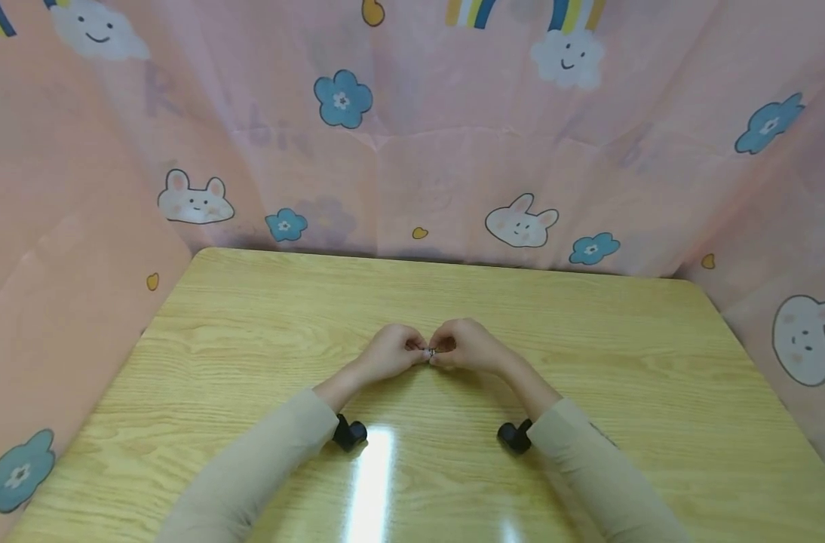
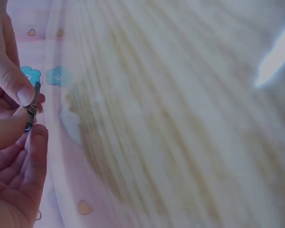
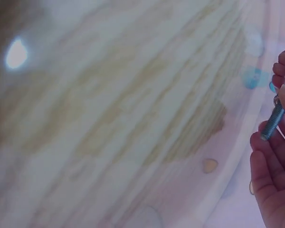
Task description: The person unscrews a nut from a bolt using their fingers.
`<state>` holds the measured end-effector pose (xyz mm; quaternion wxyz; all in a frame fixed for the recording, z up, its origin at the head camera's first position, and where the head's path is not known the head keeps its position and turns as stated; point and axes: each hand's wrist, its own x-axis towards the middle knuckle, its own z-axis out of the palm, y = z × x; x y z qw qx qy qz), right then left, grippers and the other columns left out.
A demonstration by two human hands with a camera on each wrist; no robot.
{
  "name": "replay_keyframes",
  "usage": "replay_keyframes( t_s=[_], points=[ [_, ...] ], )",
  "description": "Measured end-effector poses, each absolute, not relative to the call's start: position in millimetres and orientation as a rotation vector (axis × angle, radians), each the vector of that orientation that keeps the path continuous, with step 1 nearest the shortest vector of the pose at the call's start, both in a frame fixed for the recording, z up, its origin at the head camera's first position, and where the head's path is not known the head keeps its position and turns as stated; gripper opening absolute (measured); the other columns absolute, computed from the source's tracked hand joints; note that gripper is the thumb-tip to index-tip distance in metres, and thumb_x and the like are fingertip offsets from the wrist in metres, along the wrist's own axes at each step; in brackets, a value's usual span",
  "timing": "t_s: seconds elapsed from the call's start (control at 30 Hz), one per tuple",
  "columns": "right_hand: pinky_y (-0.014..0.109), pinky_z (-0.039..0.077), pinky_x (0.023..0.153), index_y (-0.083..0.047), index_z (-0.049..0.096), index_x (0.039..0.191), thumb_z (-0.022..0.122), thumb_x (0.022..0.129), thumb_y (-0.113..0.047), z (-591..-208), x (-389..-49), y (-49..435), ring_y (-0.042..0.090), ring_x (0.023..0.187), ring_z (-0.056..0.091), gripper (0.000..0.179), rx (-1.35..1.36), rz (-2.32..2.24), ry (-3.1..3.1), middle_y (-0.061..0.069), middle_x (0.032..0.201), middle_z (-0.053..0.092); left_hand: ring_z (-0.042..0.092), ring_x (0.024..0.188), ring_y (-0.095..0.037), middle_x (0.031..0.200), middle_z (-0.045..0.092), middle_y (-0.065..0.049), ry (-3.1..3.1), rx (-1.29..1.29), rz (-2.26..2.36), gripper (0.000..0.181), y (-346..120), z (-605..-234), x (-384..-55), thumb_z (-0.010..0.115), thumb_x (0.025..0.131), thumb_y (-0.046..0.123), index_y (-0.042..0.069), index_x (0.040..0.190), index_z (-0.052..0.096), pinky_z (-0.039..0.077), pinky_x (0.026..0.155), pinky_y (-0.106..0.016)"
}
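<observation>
Over the middle of the table, my left hand [image 1: 392,351] and right hand [image 1: 472,347] meet fingertip to fingertip. They pinch a small metal bolt [image 1: 431,352] between them. In the right wrist view the bolt [image 3: 272,122] shows a threaded shank, its free end against the fingers of my right hand [image 3: 275,190]. A small ring-like metal part sits at its upper end, partly hidden by a thumb. From the left wrist, the bolt [image 2: 32,111] appears between both thumbs, with my left hand [image 2: 19,161] below and much of the metal covered.
The wood-grain table [image 1: 249,302] reflects a bright glare near its front. A pink printed cloth [image 1: 412,113] hangs behind the table and along both sides. Black wrist cameras [image 1: 350,434] sit at the inner side of each sleeve.
</observation>
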<state>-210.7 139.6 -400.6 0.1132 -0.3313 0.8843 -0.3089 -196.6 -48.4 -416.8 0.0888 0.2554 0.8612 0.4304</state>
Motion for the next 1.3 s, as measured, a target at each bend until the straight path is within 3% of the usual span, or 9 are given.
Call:
replay_keyframes(
  t_s=[0.27, 0.57, 0.7, 0.83, 0.93, 1.07, 1.2, 1.3],
  points=[
    [0.025, 0.051, 0.069, -0.009, 0.070, 0.087, 0.072, 0.082, -0.010, -391, -203, 140, 0.009, 0.076, 0.059, 0.006, -0.891, -1.037, 2.577, -0.003, 0.083, 0.067, 0.061, 0.075, -0.011, 0.084, 0.068, -0.005, 2.442, 0.688, 1.458, 0.010, -54, -409, -191, 0.063, 0.088, 0.006, 0.000, 0.090, 0.070, 0.052, 0.066, -0.022],
    [0.029, 0.053, 0.070, -0.008, 0.065, 0.089, 0.073, 0.081, -0.010, -381, -196, 145, 0.012, 0.077, 0.061, 0.011, -0.880, -1.228, 2.512, -0.001, 0.083, 0.065, 0.063, 0.079, -0.030, 0.085, 0.066, -0.010, 2.302, 0.644, 1.635, 0.015, -58, -395, -182, 0.062, 0.090, 0.010, -0.002, 0.095, 0.069, 0.055, 0.070, -0.042],
    [0.030, 0.053, 0.071, -0.007, 0.064, 0.090, 0.074, 0.081, -0.011, -379, -191, 146, 0.015, 0.079, 0.060, 0.014, -0.902, -1.342, 2.443, 0.001, 0.085, 0.064, 0.063, 0.080, -0.027, 0.085, 0.066, -0.007, 2.282, 0.631, 1.665, 0.014, -59, -390, -177, 0.063, 0.089, 0.011, -0.001, 0.095, 0.069, 0.055, 0.073, -0.044],
    [0.031, 0.053, 0.074, -0.003, 0.063, 0.094, 0.073, 0.082, -0.010, -377, -185, 147, 0.019, 0.083, 0.060, 0.017, -0.861, -1.496, 2.302, 0.006, 0.089, 0.063, 0.064, 0.081, -0.026, 0.087, 0.067, -0.009, 2.264, 0.623, 1.676, 0.014, -61, -384, -171, 0.063, 0.089, 0.011, 0.000, 0.096, 0.069, 0.054, 0.075, -0.044],
    [0.039, 0.053, 0.078, 0.003, 0.060, 0.100, 0.066, 0.087, -0.012, -373, -181, 147, 0.025, 0.085, 0.062, 0.020, -0.738, -1.615, 2.151, 0.008, 0.090, 0.063, 0.064, 0.083, -0.029, 0.089, 0.067, -0.013, 2.257, 0.626, 1.679, 0.017, -62, -380, -167, 0.064, 0.089, 0.013, -0.001, 0.098, 0.069, 0.054, 0.076, -0.042],
    [0.043, 0.054, 0.078, 0.005, 0.057, 0.102, 0.054, 0.094, -0.018, -368, -176, 146, 0.027, 0.081, 0.064, 0.024, -0.493, -1.735, 1.970, 0.007, 0.086, 0.064, 0.064, 0.080, -0.022, 0.089, 0.067, -0.009, 2.325, 0.676, 1.664, 0.015, -62, -377, -161, 0.065, 0.088, 0.012, -0.001, 0.096, 0.069, 0.055, 0.071, -0.030],
    [0.033, 0.056, 0.074, -0.002, 0.059, 0.097, 0.053, 0.095, -0.017, -366, -170, 141, 0.017, 0.072, 0.065, 0.017, -0.277, -1.769, 1.863, 0.004, 0.079, 0.066, 0.062, 0.077, -0.012, 0.089, 0.068, -0.006, 2.399, 0.725, 1.637, 0.012, -61, -375, -157, 0.066, 0.087, 0.010, 0.001, 0.094, 0.070, 0.054, 0.070, -0.024],
    [0.029, 0.056, 0.071, 0.000, 0.061, 0.097, 0.054, 0.094, -0.014, -367, -166, 137, 0.013, 0.070, 0.065, 0.016, -0.213, -1.784, 1.833, 0.003, 0.077, 0.067, 0.062, 0.078, -0.011, 0.090, 0.068, -0.005, 2.413, 0.735, 1.631, 0.013, -62, -374, -155, 0.066, 0.088, 0.012, 0.002, 0.095, 0.070, 0.053, 0.071, -0.024]
  ],
)
